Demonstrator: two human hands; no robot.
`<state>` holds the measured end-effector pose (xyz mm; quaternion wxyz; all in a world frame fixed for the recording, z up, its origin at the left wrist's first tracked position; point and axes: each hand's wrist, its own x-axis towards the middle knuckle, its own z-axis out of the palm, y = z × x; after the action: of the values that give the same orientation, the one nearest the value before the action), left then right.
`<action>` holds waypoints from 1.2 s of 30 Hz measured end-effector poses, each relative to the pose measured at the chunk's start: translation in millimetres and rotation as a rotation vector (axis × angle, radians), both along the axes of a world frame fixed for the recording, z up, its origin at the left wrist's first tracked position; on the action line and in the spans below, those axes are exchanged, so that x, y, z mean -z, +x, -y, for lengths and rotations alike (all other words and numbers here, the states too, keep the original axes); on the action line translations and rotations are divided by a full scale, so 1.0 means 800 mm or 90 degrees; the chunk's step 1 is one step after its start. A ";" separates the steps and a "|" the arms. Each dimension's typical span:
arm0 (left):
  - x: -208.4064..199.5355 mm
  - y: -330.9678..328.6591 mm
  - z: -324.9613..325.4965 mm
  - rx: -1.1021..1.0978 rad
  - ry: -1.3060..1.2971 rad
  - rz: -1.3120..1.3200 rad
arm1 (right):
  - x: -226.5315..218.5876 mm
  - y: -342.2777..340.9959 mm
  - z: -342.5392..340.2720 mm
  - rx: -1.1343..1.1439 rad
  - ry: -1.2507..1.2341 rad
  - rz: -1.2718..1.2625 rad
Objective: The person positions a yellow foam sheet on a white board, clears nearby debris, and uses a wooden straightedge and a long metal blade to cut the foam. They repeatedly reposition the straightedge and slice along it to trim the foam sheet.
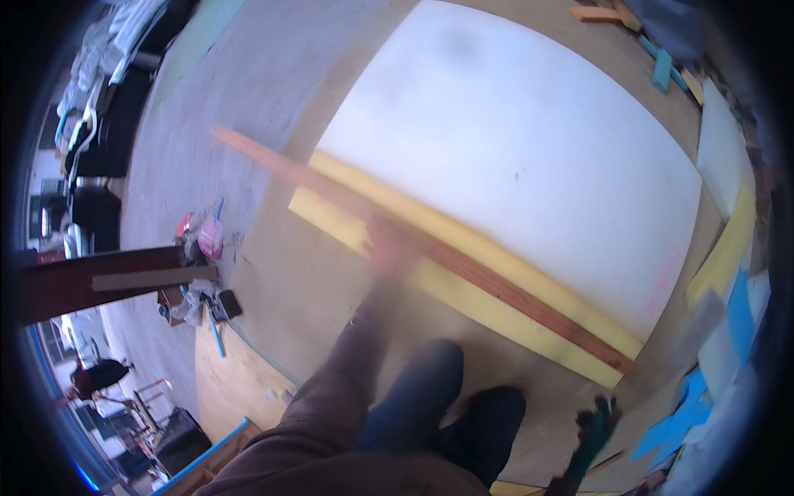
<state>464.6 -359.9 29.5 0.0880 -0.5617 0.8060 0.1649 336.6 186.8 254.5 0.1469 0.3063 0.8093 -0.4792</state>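
A long reddish-brown wooden batten (pixel 496 285) lies slantwise along a yellow foam strip (pixel 488 304), its left end reaching past the strip over the floor. My bare left hand (pixel 393 245) is on the batten left of its middle and appears closed round it, though blur softens the fingers. Beyond the batten a large white sheet (pixel 513 157) with a yellow near edge (pixel 397 194) lies flat. My right hand (pixel 597 426), in a dark green glove, hangs apart from the batten's near right end, fingers spread and holding nothing.
Foam offcuts (pixel 719 248) in white, yellow and blue crowd the right side. At left are a dark brown board (pixel 99 285), a pink paddle-shaped item (pixel 212 238) and a plywood sheet (pixel 240 372). Another person (pixel 95 379) is far off at lower left.
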 end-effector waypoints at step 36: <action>0.001 -0.029 -0.007 -0.181 -0.073 0.054 | 0.239 -0.058 0.648 -1.223 -0.148 -0.123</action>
<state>441.3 -354.1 28.5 0.0656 -0.6808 0.7218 0.1060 290.3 -331.6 63.5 0.4375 -0.5417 0.6709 -0.2550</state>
